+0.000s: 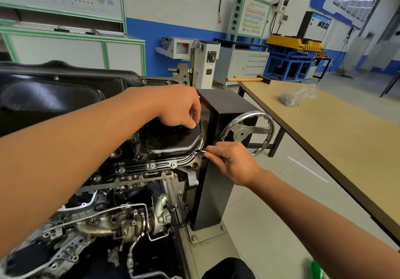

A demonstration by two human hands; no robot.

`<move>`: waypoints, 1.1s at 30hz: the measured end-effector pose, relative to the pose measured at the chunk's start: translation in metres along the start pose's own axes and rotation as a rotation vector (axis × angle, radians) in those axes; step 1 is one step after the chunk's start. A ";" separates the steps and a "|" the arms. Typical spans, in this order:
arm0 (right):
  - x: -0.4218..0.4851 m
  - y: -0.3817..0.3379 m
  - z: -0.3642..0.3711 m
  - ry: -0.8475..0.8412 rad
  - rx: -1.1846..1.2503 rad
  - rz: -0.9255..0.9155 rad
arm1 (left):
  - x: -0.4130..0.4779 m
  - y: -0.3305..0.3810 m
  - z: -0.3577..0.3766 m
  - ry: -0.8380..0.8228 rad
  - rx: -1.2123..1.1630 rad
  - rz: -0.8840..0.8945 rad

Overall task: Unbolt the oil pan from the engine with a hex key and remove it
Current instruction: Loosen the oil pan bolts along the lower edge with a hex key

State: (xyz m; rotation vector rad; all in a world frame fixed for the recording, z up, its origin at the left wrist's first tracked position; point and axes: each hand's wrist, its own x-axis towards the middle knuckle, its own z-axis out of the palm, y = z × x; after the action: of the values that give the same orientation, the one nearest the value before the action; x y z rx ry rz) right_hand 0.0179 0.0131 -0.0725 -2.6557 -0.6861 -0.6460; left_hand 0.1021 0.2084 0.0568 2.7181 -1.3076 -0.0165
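The black oil pan [166, 142] sits on top of the upturned engine [121, 213], which is mounted on a stand. My left hand [179, 107] reaches over the pan's far right edge with its fingers curled down; what they pinch there is hidden. My right hand [229, 162] pinches a thin metal hex key [203, 151] at the pan's near right corner, its tip at the flange. Several bolts [152, 165] sit along the pan's front flange.
The stand's black column [216, 170] and its chrome handwheel [249, 131] are right beside my right hand. A wooden table [337, 131] on the right carries a plastic bag of small parts [292, 99] and a mallet [246, 79]. Cabinets and equipment line the back wall.
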 end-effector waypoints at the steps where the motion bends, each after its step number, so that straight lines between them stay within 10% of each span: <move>1: -0.001 0.000 0.002 -0.001 0.019 0.018 | 0.000 0.000 0.000 -0.001 -0.001 -0.002; 33: -0.016 -0.044 0.058 0.384 0.282 0.571 | 0.002 0.000 -0.004 -0.023 0.002 -0.033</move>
State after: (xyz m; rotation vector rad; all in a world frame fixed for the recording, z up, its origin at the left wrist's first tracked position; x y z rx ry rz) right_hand 0.0026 0.0670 -0.1211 -2.2122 0.0875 -0.7815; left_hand 0.1036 0.2069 0.0611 2.7493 -1.2688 -0.0502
